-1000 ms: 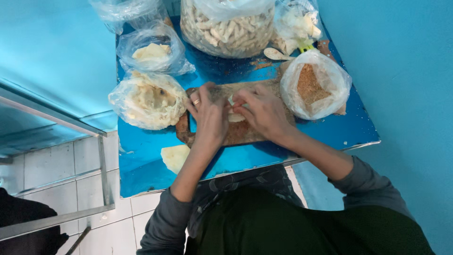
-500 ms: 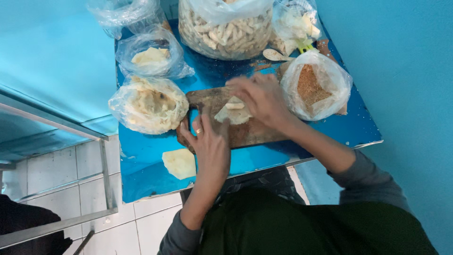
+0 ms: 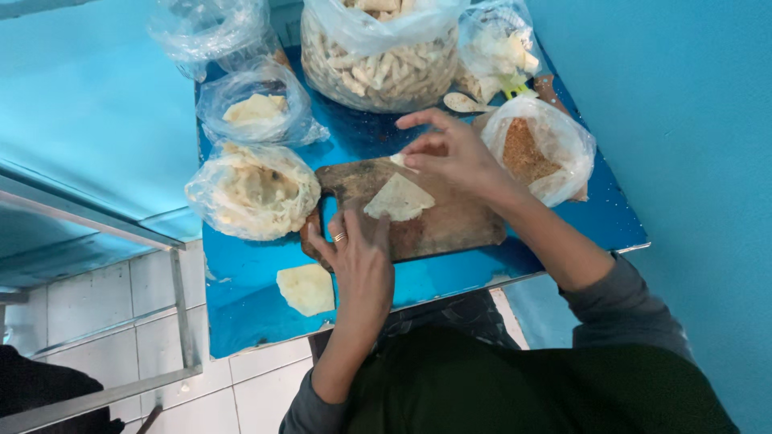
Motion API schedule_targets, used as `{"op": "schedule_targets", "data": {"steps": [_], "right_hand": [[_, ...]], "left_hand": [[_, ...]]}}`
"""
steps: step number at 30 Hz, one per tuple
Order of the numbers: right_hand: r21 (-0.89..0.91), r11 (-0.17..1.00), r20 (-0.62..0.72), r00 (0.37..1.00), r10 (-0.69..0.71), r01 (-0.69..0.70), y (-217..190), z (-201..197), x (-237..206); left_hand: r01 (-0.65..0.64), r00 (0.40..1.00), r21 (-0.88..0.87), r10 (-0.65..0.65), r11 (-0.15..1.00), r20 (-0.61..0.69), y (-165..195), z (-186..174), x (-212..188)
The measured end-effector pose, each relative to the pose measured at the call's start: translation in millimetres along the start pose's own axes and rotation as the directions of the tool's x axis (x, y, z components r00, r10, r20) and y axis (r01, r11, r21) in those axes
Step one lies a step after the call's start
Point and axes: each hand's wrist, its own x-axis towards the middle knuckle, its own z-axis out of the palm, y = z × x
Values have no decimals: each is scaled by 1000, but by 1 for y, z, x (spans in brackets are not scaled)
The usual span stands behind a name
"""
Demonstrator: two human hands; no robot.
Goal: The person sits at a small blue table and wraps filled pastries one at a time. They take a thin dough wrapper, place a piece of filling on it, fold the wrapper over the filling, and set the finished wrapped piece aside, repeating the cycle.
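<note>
Blue metal tabletop [image 3: 265, 321] under me; my left hand [image 3: 362, 257] lies flat on the brown wooden board [image 3: 450, 225], and my right hand [image 3: 450, 153] pinches the corner of 1 thin, pale, floppy dough sheet [image 3: 400, 199] on the board, likely tearable, best lifted by its edges.

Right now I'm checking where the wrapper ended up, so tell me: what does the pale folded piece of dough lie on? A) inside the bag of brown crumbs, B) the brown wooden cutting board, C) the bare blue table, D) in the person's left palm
B: the folded dough piece lies on the wooden cutting board, with the left hand resting on the board's near edge and the right hand pinching its far corner.
</note>
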Motion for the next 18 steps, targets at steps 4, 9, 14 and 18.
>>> {"op": "schedule_targets", "data": {"steps": [4, 9, 14, 18], "right_hand": [[353, 892, 132, 959, 250, -281, -22, 1, -24], [457, 751, 289, 878, 382, -477, -53, 8, -39], [159, 979, 54, 991, 123, -130, -81, -24, -17], [-78, 948, -226, 920, -319, 309, -91, -55, 86]], "left_hand": [[2, 996, -111, -12, 994, -90, 5, -7, 7], [41, 969, -386, -131, 921, -211, 6, -22, 10], [69, 982, -65, -79, 995, -172, -16, -25, 19], [116, 985, 68, -106, 991, -134, -25, -3, 26]]}}
